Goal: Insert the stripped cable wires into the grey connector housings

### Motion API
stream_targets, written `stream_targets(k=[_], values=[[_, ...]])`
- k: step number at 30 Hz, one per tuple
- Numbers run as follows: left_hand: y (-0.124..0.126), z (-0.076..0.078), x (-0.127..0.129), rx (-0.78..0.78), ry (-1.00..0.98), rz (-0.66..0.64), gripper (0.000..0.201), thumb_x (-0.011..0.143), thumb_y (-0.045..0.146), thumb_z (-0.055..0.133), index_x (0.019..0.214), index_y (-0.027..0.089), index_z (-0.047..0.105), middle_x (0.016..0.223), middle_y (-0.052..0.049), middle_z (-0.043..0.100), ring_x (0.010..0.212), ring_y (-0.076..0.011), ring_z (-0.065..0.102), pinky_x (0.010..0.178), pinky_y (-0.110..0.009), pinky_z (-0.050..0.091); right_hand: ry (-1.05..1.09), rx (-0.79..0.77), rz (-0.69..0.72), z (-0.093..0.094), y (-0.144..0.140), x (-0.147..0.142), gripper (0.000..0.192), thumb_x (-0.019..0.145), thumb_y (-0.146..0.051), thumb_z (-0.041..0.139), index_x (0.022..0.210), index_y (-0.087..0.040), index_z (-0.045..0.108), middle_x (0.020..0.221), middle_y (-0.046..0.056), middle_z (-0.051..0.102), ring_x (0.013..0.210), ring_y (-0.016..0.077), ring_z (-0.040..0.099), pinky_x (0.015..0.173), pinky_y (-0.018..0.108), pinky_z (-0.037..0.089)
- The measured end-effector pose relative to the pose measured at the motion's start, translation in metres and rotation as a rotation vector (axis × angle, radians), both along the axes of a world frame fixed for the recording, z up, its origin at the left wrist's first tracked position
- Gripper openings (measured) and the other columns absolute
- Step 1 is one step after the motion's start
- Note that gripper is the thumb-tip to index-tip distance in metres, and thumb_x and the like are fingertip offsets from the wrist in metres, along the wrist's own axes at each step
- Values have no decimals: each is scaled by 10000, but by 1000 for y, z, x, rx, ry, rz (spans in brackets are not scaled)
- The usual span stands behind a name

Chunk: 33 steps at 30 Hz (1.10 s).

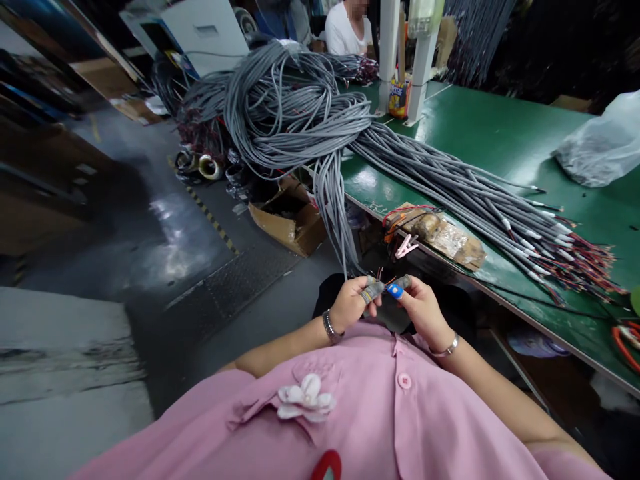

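My left hand (353, 301) and my right hand (423, 308) meet in front of my chest, fingertips wrapped in grey and blue finger covers. Together they pinch the end of a grey cable (345, 250) whose thin red and dark wires (383, 275) stick up between the fingers. That cable hangs down from a big bundle of grey cables (300, 113) heaped on the green workbench (500, 140). More of the bundle fans out to the right, ending in stripped coloured wire ends (575, 260).
A taped brown block with a pink clip (440, 233) sits at the bench edge. An open cardboard box (290, 213) lies on the floor. A clear plastic bag (600, 143) rests at far right, red-handled pliers (627, 340) nearby. Another person in white (345, 30) sits beyond.
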<state>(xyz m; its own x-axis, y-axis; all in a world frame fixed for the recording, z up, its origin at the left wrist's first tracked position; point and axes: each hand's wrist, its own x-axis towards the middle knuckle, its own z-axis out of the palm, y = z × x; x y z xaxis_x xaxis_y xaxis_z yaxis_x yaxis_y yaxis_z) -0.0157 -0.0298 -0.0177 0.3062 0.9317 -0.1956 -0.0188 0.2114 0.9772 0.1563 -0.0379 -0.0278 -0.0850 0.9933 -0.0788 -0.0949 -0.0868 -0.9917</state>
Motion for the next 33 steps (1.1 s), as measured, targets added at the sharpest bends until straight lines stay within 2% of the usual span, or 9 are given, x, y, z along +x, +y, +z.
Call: stream_targets(k=[4, 8, 10, 16, 22, 28, 33], values=[[2, -5, -3, -11, -12, 25, 361, 798, 472, 630, 669, 141, 569, 555, 2, 593, 391, -67, 499, 407, -195, 308, 3, -6, 13, 1, 0, 1, 325, 707, -474, 738, 701, -188, 585, 656, -10, 562, 599, 118, 479, 558, 251, 429], [2, -5, -6, 41, 40, 8, 355, 812, 455, 612, 648, 144, 561, 528, 11, 571, 385, -59, 476, 410, -188, 321, -7, -28, 50, 10, 5, 1, 346, 720, -484, 711, 894, -196, 630, 847, 31, 638, 725, 152, 557, 584, 255, 454], [1, -3, -7, 82, 75, -19, 315, 816, 405, 605, 646, 144, 560, 540, 10, 575, 390, -58, 477, 417, -185, 335, -25, -28, 88, 15, 8, -2, 360, 718, -477, 715, 922, -194, 630, 866, 36, 641, 743, 156, 564, 589, 254, 452], [0, -2, -5, 116, 142, -58, 182, 789, 277, 593, 664, 146, 571, 552, 17, 571, 395, -55, 482, 411, -171, 346, 4, -5, 72, 15, 12, -12, 302, 696, -446, 742, 731, -186, 594, 684, -6, 590, 630, 131, 518, 614, 270, 443], [3, -3, -6, 111, 154, -33, 262, 813, 354, 597, 652, 150, 564, 536, 23, 555, 397, -53, 474, 417, -169, 345, 59, -44, -7, 7, 13, -10, 281, 706, -429, 723, 716, -186, 582, 650, -24, 543, 590, 110, 468, 565, 245, 412], [8, -5, -6, 152, 176, -81, 201, 803, 287, 579, 657, 150, 567, 567, 13, 571, 401, -59, 483, 409, -176, 349, 59, -56, 47, 16, 17, -13, 271, 689, -414, 738, 735, -186, 600, 694, -8, 589, 627, 124, 505, 591, 256, 426], [10, 0, -4, 146, 158, -42, 300, 824, 378, 588, 633, 149, 556, 539, 15, 552, 397, -58, 475, 416, -180, 350, 110, -95, -16, 10, 20, -15, 199, 692, -315, 724, 690, -179, 578, 650, -27, 547, 594, 102, 458, 581, 243, 394]])
